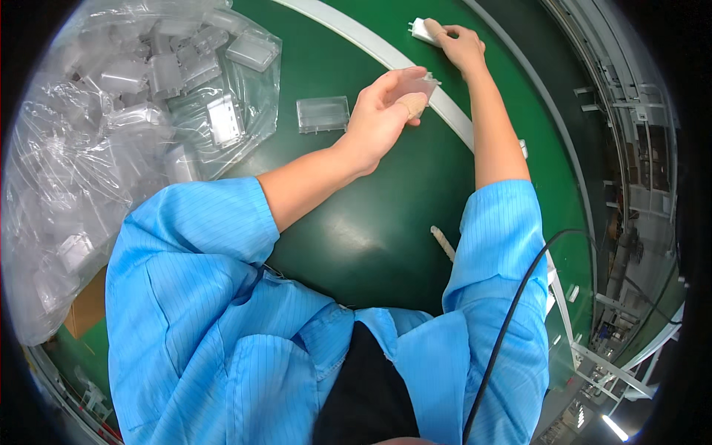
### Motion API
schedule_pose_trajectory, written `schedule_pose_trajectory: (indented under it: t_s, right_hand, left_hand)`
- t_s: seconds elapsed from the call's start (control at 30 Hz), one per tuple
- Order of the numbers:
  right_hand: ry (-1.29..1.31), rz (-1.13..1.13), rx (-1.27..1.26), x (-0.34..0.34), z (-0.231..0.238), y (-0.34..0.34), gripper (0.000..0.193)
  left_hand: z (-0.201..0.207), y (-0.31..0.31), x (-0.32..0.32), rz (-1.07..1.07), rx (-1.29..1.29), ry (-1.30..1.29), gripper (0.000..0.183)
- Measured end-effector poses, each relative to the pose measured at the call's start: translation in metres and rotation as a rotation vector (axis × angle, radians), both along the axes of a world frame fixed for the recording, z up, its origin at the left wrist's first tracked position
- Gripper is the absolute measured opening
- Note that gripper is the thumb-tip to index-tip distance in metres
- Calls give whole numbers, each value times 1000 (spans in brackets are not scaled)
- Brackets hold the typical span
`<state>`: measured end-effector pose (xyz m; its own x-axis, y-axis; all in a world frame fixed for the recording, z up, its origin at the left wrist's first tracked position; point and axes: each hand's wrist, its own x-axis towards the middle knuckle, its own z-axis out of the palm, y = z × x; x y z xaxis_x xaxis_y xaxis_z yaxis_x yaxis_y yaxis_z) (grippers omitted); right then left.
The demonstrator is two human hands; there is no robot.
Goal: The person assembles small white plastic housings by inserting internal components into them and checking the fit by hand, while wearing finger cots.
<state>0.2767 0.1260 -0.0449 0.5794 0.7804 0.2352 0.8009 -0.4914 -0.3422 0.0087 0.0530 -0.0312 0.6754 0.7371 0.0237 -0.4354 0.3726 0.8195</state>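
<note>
My left hand pinches a clear plastic case between thumb and fingers, above the table near the white rail. A tan finger cover is on its thumb. Beyond the rail, my right hand is closed on a small white block with prongs, over the green belt. One more clear plastic case lies on the dark green table, left of my left hand. Farther left, a large clear bag bulges with many similar cases. A single white piece lies on the bag's edge.
The raised white rail curves between the table and the green belt. A tan stick-like piece lies beside my right sleeve. A black cable crosses that sleeve. A cardboard box sits under the bag.
</note>
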Motion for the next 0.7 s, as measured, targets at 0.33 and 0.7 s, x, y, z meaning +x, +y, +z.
schedule_pose_trajectory:
  t_s: [0.33,0.7]
  right_hand:
    - [540,274,503,-63,47,-140,21]
    - [957,235,287,-78,64,-238,42]
  left_hand:
    - [-12,-6,-4,-51,503,-48,38]
    - [15,-21,8,-589,228,-40,34]
